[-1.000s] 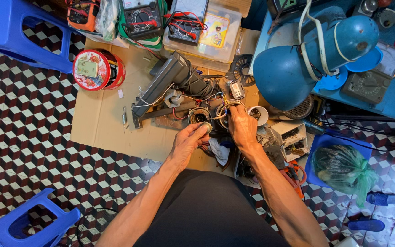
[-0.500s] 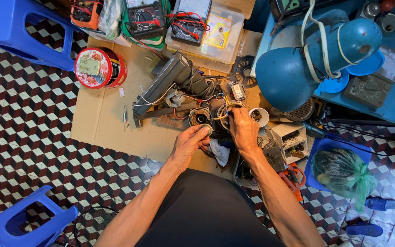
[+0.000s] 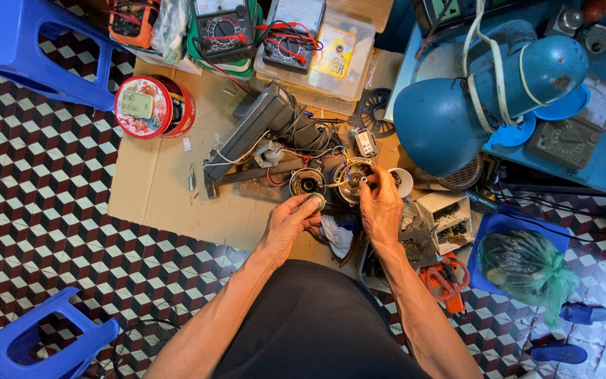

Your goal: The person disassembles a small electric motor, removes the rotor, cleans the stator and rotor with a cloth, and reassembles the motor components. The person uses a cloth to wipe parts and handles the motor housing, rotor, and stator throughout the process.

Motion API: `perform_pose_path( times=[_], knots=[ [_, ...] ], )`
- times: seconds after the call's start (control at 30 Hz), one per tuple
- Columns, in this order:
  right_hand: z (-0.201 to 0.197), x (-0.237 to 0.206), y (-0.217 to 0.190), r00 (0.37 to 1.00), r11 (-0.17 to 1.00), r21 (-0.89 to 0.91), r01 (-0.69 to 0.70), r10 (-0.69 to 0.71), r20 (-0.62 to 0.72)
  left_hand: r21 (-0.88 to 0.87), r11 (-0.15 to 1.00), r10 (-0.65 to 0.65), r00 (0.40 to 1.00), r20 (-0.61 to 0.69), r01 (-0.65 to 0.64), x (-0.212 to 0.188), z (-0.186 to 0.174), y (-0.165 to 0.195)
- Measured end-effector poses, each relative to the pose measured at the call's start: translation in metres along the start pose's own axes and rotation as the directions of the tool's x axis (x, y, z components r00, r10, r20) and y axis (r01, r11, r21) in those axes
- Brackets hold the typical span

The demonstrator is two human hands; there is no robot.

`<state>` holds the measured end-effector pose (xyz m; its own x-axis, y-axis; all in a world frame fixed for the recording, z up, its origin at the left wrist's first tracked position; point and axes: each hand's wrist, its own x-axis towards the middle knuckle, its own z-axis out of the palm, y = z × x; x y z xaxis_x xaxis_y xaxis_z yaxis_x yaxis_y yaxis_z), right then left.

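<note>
Head view: left hand has drawn back, now pinching a small round part. Right hand stays grasping the motor shaft

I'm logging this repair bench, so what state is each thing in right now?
Left hand: pinching a small round metal part.
Right hand: fingertips on the fan motor.
Fan motor: opened, wires exposed.
Red round tin: lying on its side.
Green plastic bag: tied shut.
Blue desk lamp: tipped over the bench.

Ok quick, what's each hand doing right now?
Left hand: pinching a small round metal part.
Right hand: fingers closed on the round copper-wound motor.
</note>
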<state>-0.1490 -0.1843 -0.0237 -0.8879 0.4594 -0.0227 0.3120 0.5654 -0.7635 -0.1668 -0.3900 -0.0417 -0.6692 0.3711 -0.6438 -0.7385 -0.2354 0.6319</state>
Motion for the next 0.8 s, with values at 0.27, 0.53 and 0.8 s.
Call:
perform_pose_path(
  times=[0.27,0.53,0.8],
  knots=[
    [-0.02,-0.002,-0.015,0.992,0.994,0.112,0.014,0.0,-0.128,0.036,0.999,-0.022,1.0,0.023,0.021,0.0,0.006,-0.004],
    [-0.026,0.003,-0.026,0.977,0.991,0.099,0.087,-0.066,-0.201,0.014,0.999,-0.05,0.998,0.029,0.05,0.007,0.008,-0.006],
    [-0.022,0.008,-0.018,0.989,0.959,0.282,0.012,0.031,-0.145,0.012,1.0,-0.021,0.999,0.031,0.021,0.004,0.01,-0.003]
  ],
)
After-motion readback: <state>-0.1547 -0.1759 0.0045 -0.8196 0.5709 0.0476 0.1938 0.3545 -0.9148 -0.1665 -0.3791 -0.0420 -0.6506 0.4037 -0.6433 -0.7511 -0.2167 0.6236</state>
